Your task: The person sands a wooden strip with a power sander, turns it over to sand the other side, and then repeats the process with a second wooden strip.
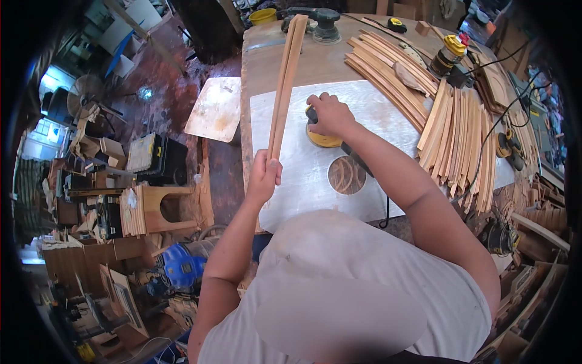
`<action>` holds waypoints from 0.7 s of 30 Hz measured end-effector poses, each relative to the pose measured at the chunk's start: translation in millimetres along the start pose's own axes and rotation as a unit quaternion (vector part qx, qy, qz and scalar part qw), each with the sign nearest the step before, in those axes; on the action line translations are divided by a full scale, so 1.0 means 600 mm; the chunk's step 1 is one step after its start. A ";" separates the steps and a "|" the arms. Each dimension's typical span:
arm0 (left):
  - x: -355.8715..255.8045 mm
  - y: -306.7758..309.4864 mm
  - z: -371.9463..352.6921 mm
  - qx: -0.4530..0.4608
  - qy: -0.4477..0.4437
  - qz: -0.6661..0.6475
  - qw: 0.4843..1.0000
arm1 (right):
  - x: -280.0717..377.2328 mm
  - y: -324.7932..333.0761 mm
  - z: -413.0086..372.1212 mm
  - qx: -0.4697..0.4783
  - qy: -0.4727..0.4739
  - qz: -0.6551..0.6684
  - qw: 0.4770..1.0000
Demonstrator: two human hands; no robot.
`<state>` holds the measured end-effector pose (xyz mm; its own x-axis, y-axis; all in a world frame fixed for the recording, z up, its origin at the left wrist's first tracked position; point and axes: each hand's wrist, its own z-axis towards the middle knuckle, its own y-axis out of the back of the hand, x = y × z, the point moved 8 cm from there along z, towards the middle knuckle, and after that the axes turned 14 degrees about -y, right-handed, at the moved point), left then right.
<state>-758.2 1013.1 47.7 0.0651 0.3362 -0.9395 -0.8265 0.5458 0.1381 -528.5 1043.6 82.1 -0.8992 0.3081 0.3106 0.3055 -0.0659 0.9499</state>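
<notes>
My left hand (264, 176) is closed round the near end of a pair of long thin wooden strips (285, 85), which point away from me over the left side of the bench. My right hand (332, 114) grips the top of a yellow and black orbital sander (324, 139). The sander rests on a pale, whitish board (291, 200) that has a round hole (347, 175) near its front. A gap separates the strips from the sander.
Many wooden strips lie in a fanned pile (464, 142) and a curved stack (388, 73) on the right. A second sander (326, 27), a yellow-capped bottle (448, 54) and a tape measure (397, 25) stand farther back. A black cable (485, 145) crosses the right side.
</notes>
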 end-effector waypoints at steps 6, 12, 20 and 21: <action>-0.001 -0.002 0.000 -0.002 -0.013 -0.014 1.000 | -0.001 -0.002 0.000 0.008 0.000 -0.002 1.000; -0.010 -0.006 0.000 0.001 -0.021 -0.013 1.000 | 0.002 0.000 -0.004 0.009 0.000 -0.006 1.000; 0.047 -0.001 -0.015 0.011 0.103 0.019 0.994 | 0.002 0.001 -0.003 -0.025 0.006 -0.004 1.000; 0.067 0.003 -0.025 0.011 0.159 0.028 0.987 | 0.003 -0.002 -0.004 -0.015 0.008 -0.004 1.000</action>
<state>-765.5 1016.3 5.9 -0.1622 0.1097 -0.9806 -0.8107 0.5517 0.1958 -531.4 1041.7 81.9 -0.9062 0.2940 0.3040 0.2898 -0.0920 0.9527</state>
